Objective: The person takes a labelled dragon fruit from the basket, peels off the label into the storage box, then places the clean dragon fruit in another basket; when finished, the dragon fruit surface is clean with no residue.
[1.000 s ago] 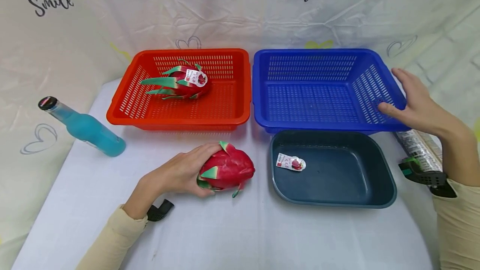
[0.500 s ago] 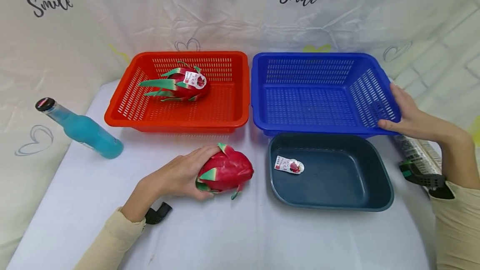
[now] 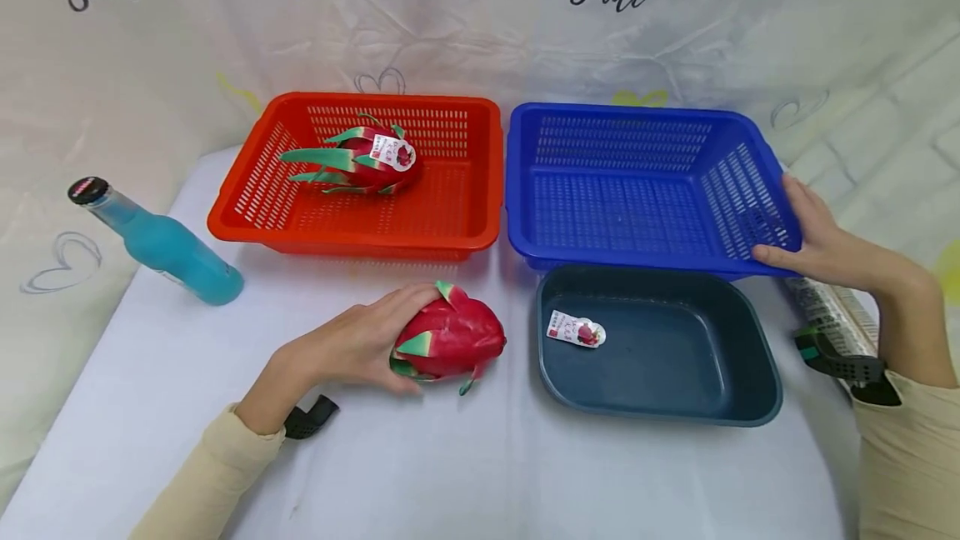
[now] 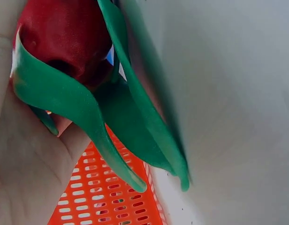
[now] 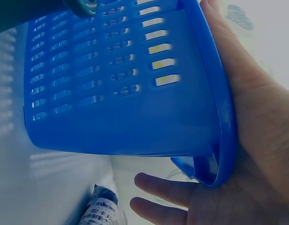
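Note:
My left hand [image 3: 352, 348] grips a red dragon fruit [image 3: 461, 336] with green-tipped scales. The fruit lies on the white cloth in front of the red basket; its long green leaves [image 4: 130, 126] hang past the palm in the left wrist view. With the thumb over the rim and fingers outside, my right hand [image 3: 840, 244] holds the right end of a blue basket [image 3: 615, 207]. In the right wrist view two fingers [image 5: 158, 187] show beyond the blue rim. A second dragon fruit [image 3: 405, 177], bearing a white label, sits in the red basket [image 3: 450, 211].
A dark tray [image 3: 660, 348] with a loose paper label [image 3: 576, 329] stands against the blue basket's front. Far left, a blue bottle [image 3: 176, 252] leans at a slant in the view. A printed package [image 3: 836, 315] lies beside the right forearm. Patterned cloth hangs behind.
The right hand has moved left and slightly nearer, turning the blue basket's right end nearer. The left hand keeps its hold on the dragon fruit. The view has shifted slightly.

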Demonstrator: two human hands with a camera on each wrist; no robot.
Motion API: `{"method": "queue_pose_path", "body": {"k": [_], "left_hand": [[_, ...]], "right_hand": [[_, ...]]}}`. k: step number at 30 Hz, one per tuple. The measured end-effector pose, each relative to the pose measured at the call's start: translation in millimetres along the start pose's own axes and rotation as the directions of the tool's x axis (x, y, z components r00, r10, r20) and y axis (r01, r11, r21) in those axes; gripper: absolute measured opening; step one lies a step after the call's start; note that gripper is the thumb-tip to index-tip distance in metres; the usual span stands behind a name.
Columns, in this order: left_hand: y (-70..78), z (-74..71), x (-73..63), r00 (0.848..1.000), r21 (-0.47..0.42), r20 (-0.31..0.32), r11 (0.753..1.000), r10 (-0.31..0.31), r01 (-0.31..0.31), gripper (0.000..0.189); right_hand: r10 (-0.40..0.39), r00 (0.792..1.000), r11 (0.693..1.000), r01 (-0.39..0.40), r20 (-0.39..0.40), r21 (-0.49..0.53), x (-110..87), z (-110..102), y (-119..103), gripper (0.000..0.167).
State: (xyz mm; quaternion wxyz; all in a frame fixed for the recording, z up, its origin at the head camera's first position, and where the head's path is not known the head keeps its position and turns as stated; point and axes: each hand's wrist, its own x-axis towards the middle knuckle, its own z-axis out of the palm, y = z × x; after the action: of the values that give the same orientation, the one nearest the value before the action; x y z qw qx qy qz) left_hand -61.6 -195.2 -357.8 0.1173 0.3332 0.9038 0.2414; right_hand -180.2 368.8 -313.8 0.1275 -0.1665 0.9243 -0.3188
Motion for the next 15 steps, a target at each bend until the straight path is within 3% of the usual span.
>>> {"method": "queue_pose_path", "body": {"k": [5, 11, 15], "left_hand": [[-1.3, 3.4, 1.2, 1.000, -0.015, -0.027, 1.000, -0.001, 0.001, 0.106], [-0.5, 5.1, 2.8, 0.996, -0.002, -0.089, 1.000, 0.015, -0.015, 0.105], [2.4, 4.0, 3.4, 0.992, 0.059, -0.114, 0.997, 0.050, -0.044, 0.100]], "right_hand": [[-0.015, 1.000, 1.000, 0.015, -0.024, -0.004, -0.4, 3.7, 4.4, 0.099], [-0.100, 0.991, 0.995, 0.100, -0.088, -0.009, 6.5, 7.4, 8.2, 0.097], [-0.040, 0.999, 0.999, 0.040, -0.026, 0.011, 6.4, 5.2, 8.6, 0.100]]}}
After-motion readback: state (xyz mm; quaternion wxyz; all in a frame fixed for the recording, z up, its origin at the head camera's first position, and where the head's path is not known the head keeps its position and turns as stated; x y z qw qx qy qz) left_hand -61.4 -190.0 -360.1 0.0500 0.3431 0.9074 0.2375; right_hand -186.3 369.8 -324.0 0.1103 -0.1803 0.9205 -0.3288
